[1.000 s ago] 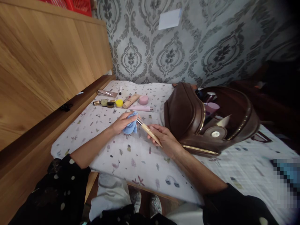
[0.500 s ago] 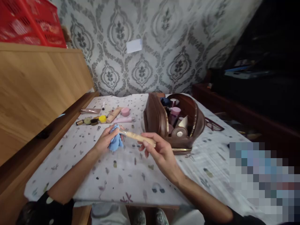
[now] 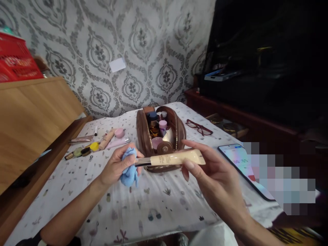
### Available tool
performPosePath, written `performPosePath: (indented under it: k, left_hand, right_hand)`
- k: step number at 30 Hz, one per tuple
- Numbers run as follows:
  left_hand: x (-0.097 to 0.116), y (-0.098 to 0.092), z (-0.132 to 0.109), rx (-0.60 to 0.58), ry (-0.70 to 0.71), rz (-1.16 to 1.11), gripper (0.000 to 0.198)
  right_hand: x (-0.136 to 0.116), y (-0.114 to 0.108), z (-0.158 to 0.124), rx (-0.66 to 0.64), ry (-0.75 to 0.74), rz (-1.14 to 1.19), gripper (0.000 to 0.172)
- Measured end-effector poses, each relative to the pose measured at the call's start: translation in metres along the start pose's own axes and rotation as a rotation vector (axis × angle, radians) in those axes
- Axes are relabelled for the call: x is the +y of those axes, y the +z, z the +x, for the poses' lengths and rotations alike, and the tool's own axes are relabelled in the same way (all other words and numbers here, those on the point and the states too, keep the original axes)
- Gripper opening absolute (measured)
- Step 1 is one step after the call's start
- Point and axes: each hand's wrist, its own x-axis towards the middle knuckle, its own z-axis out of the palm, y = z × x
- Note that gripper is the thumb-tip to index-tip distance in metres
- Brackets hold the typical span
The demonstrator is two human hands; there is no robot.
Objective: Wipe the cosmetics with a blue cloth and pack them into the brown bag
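A cream-coloured tube (image 3: 176, 158) is held level between my two hands, in front of the brown bag. Fingers of my left hand (image 3: 116, 165) are closed round a crumpled blue cloth (image 3: 129, 172), which wraps the tube's clear cap end. My right hand (image 3: 212, 174) grips the tube's flat end between thumb and fingers. The open brown bag (image 3: 143, 131) holds several bottles and jars, among them a pink-capped one (image 3: 163, 127).
Left on the patterned cloth (image 3: 107, 212) lie several cosmetics, including a pink jar (image 3: 119, 133) and a yellow item (image 3: 94, 147). Glasses (image 3: 199, 127) and a phone (image 3: 241, 164) are at the right. A wooden cabinet (image 3: 33, 119) stands left.
The view has turned to the right, bringing the phone into sight. Both hands and the tube appear nearer and larger, with the tube more level. The cloth still covers its cap end.
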Motion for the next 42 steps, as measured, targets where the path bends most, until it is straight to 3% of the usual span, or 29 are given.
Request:
performPosePath:
  k: [3, 5, 10, 14, 20, 26, 31, 35, 38, 42]
  left_hand:
    - [0.002, 0.009, 0.011, 0.064, -0.037, 0.138, 0.043]
    - [0.007, 0.013, 0.018, 0.107, -0.004, 0.398, 0.035]
    - [0.015, 0.018, 0.027, 0.085, 0.406, 1.325, 0.022]
    - [0.008, 0.015, 0.025, 0.082, 0.584, 1.646, 0.026]
    - [-0.002, 0.010, 0.024, 0.112, 0.676, 1.649, 0.026]
    - [0.001, 0.016, 0.026, 0.117, 0.641, 1.586, 0.027]
    - [0.002, 0.030, 0.022, 0.088, 0.599, 1.493, 0.047]
    - [-0.002, 0.037, 0.017, 0.093, 0.598, 1.457, 0.030]
    - [-0.001, 0.038, 0.014, 0.114, 0.599, 1.332, 0.018]
    - [0.008, 0.045, 0.007, 0.129, 0.478, 1.091, 0.010]
  right_hand:
    - [0.003, -0.014, 0.004, 0.030, 0.000, -0.014, 0.036]
    - [0.004, -0.022, 0.008, 0.062, -0.021, -0.027, 0.036]
    - [0.002, -0.036, 0.021, 0.169, -0.090, -0.075, 0.039]
    - [0.001, -0.038, 0.027, 0.196, -0.148, -0.138, 0.038]
    - [0.005, -0.034, 0.027, 0.140, -0.171, -0.204, 0.030]
    - [0.002, -0.029, 0.025, 0.109, -0.225, -0.228, 0.027]
    - [-0.003, -0.018, 0.014, 0.027, -0.339, -0.267, 0.029]
    - [-0.015, -0.011, 0.006, -0.189, -0.464, -0.292, 0.034]
    - [-0.020, -0.008, 0.002, -0.325, -0.459, -0.273, 0.037]
    - [-0.005, -0.006, -0.005, -0.317, -0.362, -0.197, 0.054]
